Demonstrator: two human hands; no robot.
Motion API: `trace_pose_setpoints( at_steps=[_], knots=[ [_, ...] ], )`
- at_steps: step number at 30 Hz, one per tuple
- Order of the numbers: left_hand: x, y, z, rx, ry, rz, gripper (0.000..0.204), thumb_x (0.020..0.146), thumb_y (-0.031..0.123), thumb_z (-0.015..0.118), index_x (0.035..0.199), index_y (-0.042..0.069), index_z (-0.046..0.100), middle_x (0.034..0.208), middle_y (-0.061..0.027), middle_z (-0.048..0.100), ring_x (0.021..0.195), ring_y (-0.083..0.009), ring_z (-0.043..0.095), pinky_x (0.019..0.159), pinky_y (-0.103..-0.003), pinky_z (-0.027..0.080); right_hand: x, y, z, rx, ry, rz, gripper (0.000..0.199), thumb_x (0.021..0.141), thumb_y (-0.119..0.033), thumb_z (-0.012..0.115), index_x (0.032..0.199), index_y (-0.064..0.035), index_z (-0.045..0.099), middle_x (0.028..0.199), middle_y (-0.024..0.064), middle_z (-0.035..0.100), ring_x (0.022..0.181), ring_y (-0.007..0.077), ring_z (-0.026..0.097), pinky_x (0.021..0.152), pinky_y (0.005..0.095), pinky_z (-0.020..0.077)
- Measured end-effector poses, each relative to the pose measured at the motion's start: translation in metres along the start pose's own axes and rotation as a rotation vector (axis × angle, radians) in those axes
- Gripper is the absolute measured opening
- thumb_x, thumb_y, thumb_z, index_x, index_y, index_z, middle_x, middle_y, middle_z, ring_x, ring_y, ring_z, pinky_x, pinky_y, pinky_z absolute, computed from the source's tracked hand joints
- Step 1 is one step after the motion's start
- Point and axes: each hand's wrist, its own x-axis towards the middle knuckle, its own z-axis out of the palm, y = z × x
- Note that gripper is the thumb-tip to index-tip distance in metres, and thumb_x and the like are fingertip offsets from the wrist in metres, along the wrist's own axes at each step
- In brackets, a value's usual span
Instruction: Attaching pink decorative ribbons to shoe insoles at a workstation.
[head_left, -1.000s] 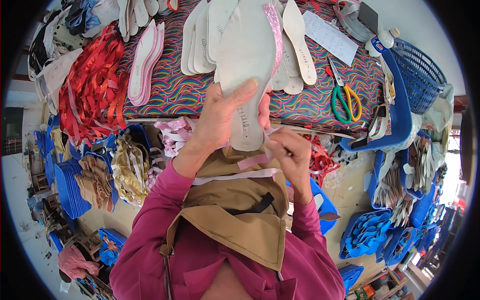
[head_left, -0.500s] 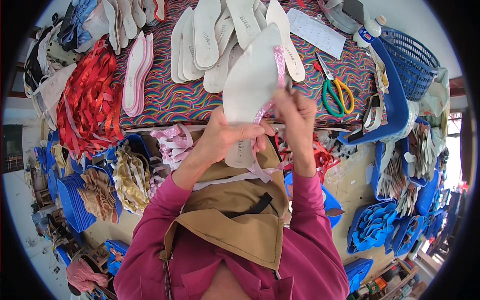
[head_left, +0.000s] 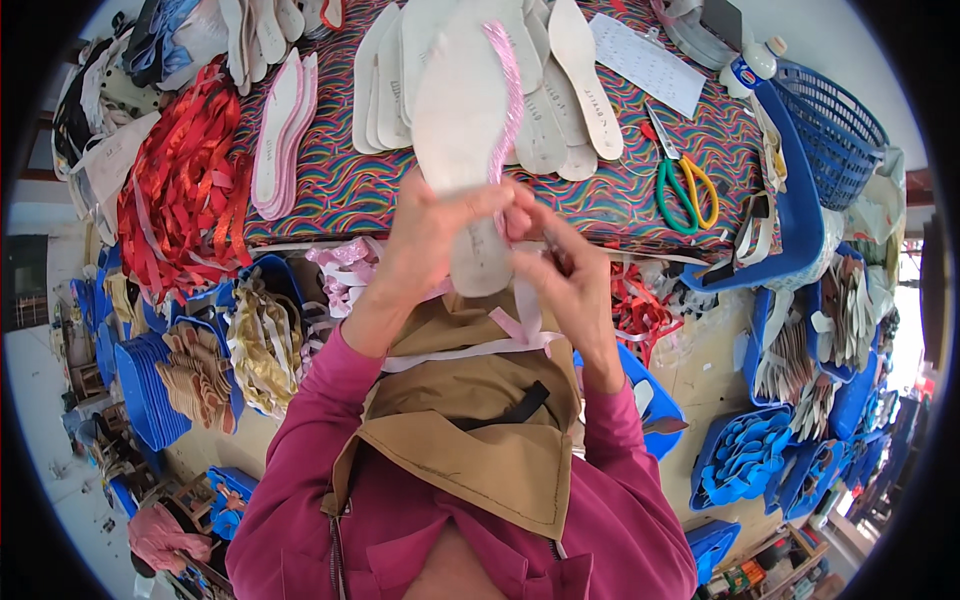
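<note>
I am holding the sole point(head_left: 462, 130) upright over the table point(head_left: 330, 190), nearer me than a second ago, left hand point(head_left: 425, 245) grasping its heel, right hand point(head_left: 560, 275) at three o'clock pinching the pink strip point(head_left: 505, 90), scissors point(head_left: 685, 185) lying beyond.

Scissors point(head_left: 686, 190) on the table point(head_left: 330, 195), right of the insoles point(head_left: 575, 90).

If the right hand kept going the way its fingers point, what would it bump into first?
The right hand points up and left, so it would most likely meet the white insole with the pink trim, held by the left hand. They look almost touching already, though depth is hard to judge.
</note>
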Motion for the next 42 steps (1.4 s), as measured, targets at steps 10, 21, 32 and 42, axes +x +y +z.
trace_pose_setpoints(
  at_steps=[10, 21, 32, 42],
  knots=[
    [0.013, 0.011, -0.003, -0.378, -0.03, 0.171, 0.03, 0.097, 0.01, 0.054, 0.125, 0.0, 0.052, 0.083, -0.0036, 0.058, 0.066, -0.0146, 0.052, 0.062, -0.03, 0.044, -0.036, 0.03, -0.015, -0.295, -0.05, -0.23, 0.033, 0.081, 0.003, 0.062, 0.113, 0.0011, 0.068, 0.067, 0.0008, 0.055, 0.056, 0.0092, 0.043, 0.051, 0.0219, 0.0355],
    [0.02, -0.013, -0.01, -0.802, -0.286, 0.344, 0.032, 0.097, 0.013, 0.055, 0.127, 0.003, 0.052, 0.085, -0.0045, 0.063, 0.073, -0.0151, 0.056, 0.066, -0.032, 0.045, -0.022, 0.015, 0.005, -0.1, 0.185, -0.283, 0.025, 0.083, 0.001, 0.064, 0.107, 0.0022, 0.069, 0.063, -0.0018, 0.051, 0.054, 0.0089, 0.04, 0.049, 0.0222, 0.0337],
    [-0.045, 0.048, 0.0, 1.035, -0.291, 0.622, 0.043, 0.072, 0.007, 0.076, 0.113, -0.003, 0.066, 0.108, -0.0133, 0.069, 0.092, -0.0217, 0.065, 0.086, -0.032, 0.05, 0.012, -0.022, -0.053, -0.022, -0.013, -0.076, 0.016, 0.085, -0.003, 0.063, 0.098, 0.0044, 0.068, 0.066, 0.0, 0.056, 0.054, 0.0096, 0.041, 0.05, 0.0226, 0.0326],
    [-0.008, 0.05, -0.024, 0.918, -0.564, -0.444, 0.02, 0.083, 0.01, 0.068, 0.095, -0.005, 0.069, 0.072, -0.0079, 0.068, 0.059, -0.0138, 0.061, 0.058, -0.022, 0.049, 0.02, -0.03, -0.077, -0.359, -0.348, -0.289, 0.019, 0.078, 0.0, 0.067, 0.097, 0.0044, 0.07, 0.07, 0.0025, 0.062, 0.057, 0.0106, 0.046, 0.052, 0.0232, 0.0365]
  ],
)
